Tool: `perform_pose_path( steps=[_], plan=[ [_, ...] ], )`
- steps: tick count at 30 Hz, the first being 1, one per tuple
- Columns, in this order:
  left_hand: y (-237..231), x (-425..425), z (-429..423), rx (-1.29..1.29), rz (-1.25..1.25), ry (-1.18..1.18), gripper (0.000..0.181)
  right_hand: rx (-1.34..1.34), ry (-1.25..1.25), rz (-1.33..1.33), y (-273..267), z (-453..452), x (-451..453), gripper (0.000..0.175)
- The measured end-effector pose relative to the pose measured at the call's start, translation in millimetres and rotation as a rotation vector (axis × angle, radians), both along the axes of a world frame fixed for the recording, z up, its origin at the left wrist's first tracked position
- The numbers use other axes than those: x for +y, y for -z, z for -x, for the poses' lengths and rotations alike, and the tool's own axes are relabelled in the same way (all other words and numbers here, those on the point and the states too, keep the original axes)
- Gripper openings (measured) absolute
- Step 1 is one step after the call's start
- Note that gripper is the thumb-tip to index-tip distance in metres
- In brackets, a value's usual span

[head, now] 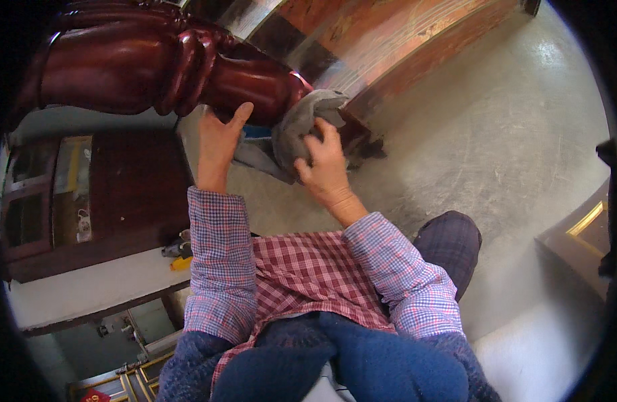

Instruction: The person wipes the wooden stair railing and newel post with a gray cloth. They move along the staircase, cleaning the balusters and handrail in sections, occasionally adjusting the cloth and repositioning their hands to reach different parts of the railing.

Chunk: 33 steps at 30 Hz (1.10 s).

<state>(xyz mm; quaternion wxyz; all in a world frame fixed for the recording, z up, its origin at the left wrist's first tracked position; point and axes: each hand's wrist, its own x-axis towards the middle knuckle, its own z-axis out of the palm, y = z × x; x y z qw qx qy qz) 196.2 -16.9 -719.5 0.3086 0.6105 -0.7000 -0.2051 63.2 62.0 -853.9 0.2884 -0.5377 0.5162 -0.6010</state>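
A dark red lacquered wooden post (248,83) with turned, bulging sections runs across the upper left of the head view. Around its lower part lies a crumpled grey cloth (301,123), part of which hangs toward the floor. My right hand (323,161) is on this cloth, its fingers bent into the fabric and slightly blurred. Against the near side of the post is my left hand (218,138), thumb raised along the wood. Its other fingers are mostly hidden, so I cannot tell how firmly they hold. Something blue (257,131) shows between the post and the cloth.
Behind the post rises an orange-and-black patterned panel (389,40). Grey concrete floor (514,125) extends to the right. A dark wooden cabinet (137,176) stands at left, near a yellow object (180,264) on a pale ledge (102,289). A gold-trimmed brown piece (580,231) stands at far right.
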Motion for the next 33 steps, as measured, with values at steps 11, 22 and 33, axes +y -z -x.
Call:
perform_pose_path(
  steps=[11, 22, 33],
  plan=[
    [13, 1, -5, 0.189, 0.141, 0.228, 0.056, 0.382, 0.252, 0.138, -13, 30, -59, 0.044],
    [21, 18, -30, 0.496, 0.098, 0.131, 0.05, 0.527, 0.302, 0.108, -26, -21, 16, 0.046],
    [14, 49, -60, 0.61, 0.104, -0.082, 0.04, 0.954, 0.231, 0.155, -10, 20, 17, 0.05]
  ],
)
